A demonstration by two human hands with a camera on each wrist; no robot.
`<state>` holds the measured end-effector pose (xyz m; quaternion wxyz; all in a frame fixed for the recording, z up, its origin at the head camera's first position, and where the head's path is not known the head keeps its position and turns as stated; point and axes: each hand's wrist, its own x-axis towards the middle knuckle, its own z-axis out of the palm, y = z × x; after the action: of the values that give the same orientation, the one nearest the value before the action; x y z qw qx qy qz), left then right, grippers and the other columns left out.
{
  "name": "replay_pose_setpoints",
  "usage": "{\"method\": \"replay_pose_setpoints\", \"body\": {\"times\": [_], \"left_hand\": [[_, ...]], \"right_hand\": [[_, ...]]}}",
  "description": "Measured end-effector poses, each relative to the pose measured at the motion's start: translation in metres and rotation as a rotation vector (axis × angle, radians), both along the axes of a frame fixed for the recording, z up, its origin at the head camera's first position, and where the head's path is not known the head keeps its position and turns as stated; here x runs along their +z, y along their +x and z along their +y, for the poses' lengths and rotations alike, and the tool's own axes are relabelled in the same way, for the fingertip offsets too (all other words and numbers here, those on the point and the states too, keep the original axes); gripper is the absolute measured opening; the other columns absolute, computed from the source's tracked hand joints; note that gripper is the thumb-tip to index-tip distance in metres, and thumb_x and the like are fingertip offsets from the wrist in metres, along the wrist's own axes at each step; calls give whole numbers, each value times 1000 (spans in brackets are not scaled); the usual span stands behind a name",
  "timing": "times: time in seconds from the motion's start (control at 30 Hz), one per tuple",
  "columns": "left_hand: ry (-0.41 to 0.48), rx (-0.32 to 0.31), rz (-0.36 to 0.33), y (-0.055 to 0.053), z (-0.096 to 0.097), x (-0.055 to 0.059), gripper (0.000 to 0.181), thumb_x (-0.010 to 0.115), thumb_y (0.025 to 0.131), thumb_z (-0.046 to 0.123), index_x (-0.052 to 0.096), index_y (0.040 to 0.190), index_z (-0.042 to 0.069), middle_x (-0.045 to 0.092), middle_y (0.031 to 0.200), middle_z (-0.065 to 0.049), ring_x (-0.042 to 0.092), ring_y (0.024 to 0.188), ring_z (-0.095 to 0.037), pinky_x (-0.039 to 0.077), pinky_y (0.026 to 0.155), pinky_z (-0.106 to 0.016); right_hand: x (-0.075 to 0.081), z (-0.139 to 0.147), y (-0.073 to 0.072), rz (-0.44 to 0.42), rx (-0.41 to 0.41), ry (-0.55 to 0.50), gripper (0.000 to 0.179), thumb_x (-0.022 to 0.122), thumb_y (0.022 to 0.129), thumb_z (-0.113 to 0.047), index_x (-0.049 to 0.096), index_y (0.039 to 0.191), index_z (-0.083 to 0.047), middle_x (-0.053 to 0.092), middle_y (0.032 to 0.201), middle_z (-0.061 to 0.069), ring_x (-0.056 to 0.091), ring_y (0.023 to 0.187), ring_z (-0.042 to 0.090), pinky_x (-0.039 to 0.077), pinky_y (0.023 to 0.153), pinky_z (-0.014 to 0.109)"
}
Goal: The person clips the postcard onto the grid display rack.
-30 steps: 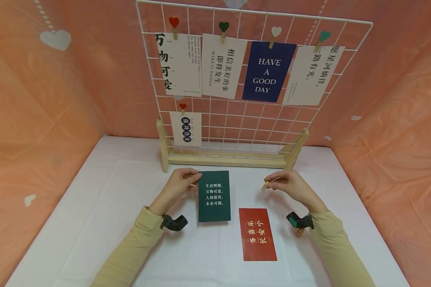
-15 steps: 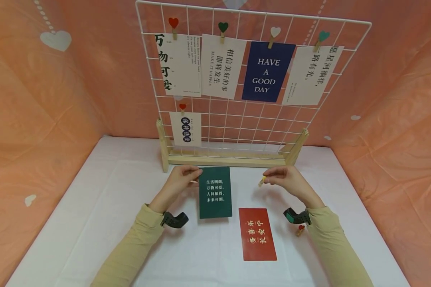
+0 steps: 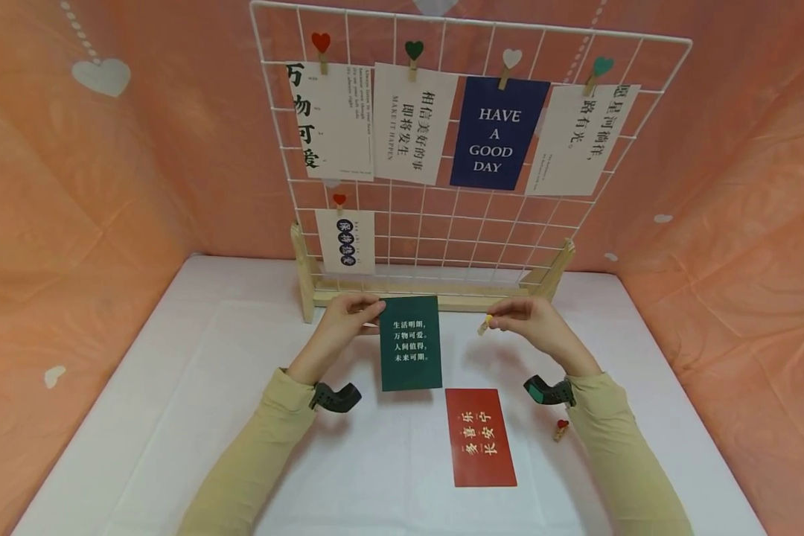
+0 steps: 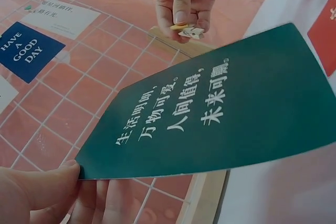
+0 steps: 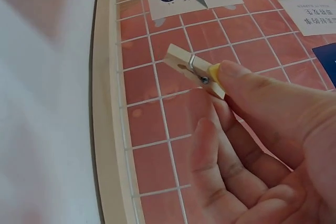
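Observation:
My left hand (image 3: 347, 321) pinches a dark green card (image 3: 410, 353) by its upper left corner, thumb on the printed face. White Chinese lettering runs across the card, which is raised in front of the grid rack. To the right, my right hand (image 3: 532, 327) pinches a small wooden clothespin (image 5: 194, 69) with a yellow piece at its end, between thumb and fingers. The clothespin's jaws point left toward the card, with a gap between the two. A red card (image 3: 481, 438) with pale lettering lies on the table below.
A white wire grid rack (image 3: 442, 231) stands on a wooden base (image 3: 455, 303) behind the hands. Heart clothespins hold several cards on it, among them a navy card (image 3: 500, 134) and a small white card (image 3: 345, 242). A red-heart clothespin (image 3: 560, 429) lies by the right forearm.
Both hands have moved forward toward the rack. The green card has risen and shifted slightly right, while the yellow clothespin has come a little left, closer to it.

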<state>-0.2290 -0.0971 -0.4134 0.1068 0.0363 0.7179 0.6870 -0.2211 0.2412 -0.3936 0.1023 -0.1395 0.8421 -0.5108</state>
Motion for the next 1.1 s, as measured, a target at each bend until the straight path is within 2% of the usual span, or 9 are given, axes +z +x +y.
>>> {"method": "replay_pose_setpoints", "body": {"times": [0.2, 0.47, 0.67, 0.87, 1.1], "left_hand": [[11, 28, 23, -9, 3, 3, 25, 63, 94, 12, 62, 111, -6, 62, 90, -11, 60, 79, -18, 55, 83, -44], [-17, 46, 78, -18, 3, 10, 27, 63, 94, 14, 63, 113, -5, 64, 92, -12, 62, 78, -15, 57, 76, -31], [-61, 69, 112, -24, 5, 18, 28, 64, 94, 17, 64, 113, -3, 65, 97, -14, 62, 81, -18, 56, 80, -34], [-75, 77, 158, -28, 7, 29, 28, 64, 93, 18, 65, 114, -2, 65, 100, -16, 63, 86, -23, 56, 81, -33], [-105, 92, 199, -33, 11, 37, 29, 65, 93, 20, 66, 113, 0, 66, 101, -14, 63, 87, -23, 56, 80, -30]], "right_hand": [[4, -8, -7, 34, 4, 3, 27, 69, 89, -15, 68, 110, 2, 69, 103, 14, 66, 88, 18, 54, 78, 27], [11, -17, -11, 44, -4, 7, 27, 70, 88, -15, 69, 111, 0, 67, 108, 14, 66, 94, 20, 54, 83, 30], [16, -23, -16, 46, 6, 7, 25, 69, 89, -12, 69, 111, 0, 66, 110, 15, 65, 96, 22, 54, 84, 28], [24, -28, -20, 49, 24, -15, 26, 67, 91, -15, 68, 112, -1, 68, 107, 12, 66, 95, 25, 55, 83, 34], [30, -32, -25, 106, 39, -36, 25, 67, 91, -18, 68, 111, -3, 68, 105, 9, 65, 95, 27, 55, 81, 31]]}}
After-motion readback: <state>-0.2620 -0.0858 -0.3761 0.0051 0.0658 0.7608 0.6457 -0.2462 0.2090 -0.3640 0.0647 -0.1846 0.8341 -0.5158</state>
